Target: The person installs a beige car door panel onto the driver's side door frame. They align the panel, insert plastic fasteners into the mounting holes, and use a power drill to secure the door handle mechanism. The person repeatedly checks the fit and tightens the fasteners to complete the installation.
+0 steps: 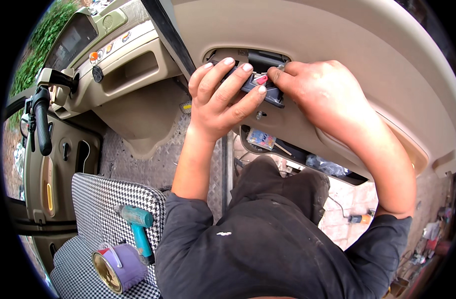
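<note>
While your two hands meet at the single recess in the beige door panel (337, 30), both work on one dark plastic handle assembly (268, 89) seated there, at the top centre of the view. Your left hand (215, 102) wraps three visible fingers (233, 82) over its front edge, the grip closed on the part. Your right hand (320, 89) pinches it from the other side, fingertips pressed beside one small red tab (261, 78). The panel is smooth, moulded and curved; one open pocket (307, 159) below holds loose items. On the one houndstooth-patterned seat (101, 224) lie one teal cordless drill (138, 226) and one round purple tin (116, 266) with a gold lid. The floor (148, 159) is ridged metal tread plate.
</note>
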`<state>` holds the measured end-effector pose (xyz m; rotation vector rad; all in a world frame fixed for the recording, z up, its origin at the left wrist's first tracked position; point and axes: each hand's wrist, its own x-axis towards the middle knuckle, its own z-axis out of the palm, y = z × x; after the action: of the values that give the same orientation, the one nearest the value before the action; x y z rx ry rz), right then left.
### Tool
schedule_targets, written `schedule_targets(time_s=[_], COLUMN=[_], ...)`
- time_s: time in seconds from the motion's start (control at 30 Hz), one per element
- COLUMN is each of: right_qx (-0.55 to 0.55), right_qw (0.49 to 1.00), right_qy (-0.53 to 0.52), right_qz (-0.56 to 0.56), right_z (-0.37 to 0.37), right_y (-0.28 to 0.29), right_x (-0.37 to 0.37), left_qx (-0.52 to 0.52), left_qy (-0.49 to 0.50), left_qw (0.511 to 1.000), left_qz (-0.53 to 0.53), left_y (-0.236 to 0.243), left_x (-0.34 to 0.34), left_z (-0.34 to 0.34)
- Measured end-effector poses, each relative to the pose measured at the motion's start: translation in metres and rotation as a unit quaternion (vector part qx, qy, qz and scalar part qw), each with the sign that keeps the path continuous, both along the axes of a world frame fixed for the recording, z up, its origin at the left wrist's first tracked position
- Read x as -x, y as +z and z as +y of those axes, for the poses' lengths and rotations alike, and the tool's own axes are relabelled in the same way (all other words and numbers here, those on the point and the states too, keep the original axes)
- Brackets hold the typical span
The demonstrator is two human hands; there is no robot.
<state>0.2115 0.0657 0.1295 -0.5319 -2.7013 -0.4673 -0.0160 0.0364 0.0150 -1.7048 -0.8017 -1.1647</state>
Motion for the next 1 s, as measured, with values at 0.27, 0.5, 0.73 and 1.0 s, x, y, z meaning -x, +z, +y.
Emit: schedule_targets(time_s=[0.27,0.5,0.73,1.0], right_qx=[-0.029,-0.023,-0.041,-0.044], right_qw=[0.998,0.998,0.997,0.996], right_qy=[-0.023,-0.022,-0.014,-0.006], right_qz=[0.044,0.056,0.065,0.075], right_z=[0.002,0.003,0.004,0.004], right_y=[-0.012,-0.009,-0.011,-0.012], right_x=[0.001,0.003,0.004,0.004], left_qx=[0.042,0.068,0.034,0.045], left_qy=[-0.048,-0.094,-0.062,-0.068], left_qw=[0.998,0.993,0.997,0.997], left_qz=[-0.009,-0.003,-0.023,0.002], left_y=[-0.006,-0.003,-0.010,-0.005], left_x=[-0.002,0.000,0.004,0.005], left_z=[-0.003,0.005,0.011,0.009])
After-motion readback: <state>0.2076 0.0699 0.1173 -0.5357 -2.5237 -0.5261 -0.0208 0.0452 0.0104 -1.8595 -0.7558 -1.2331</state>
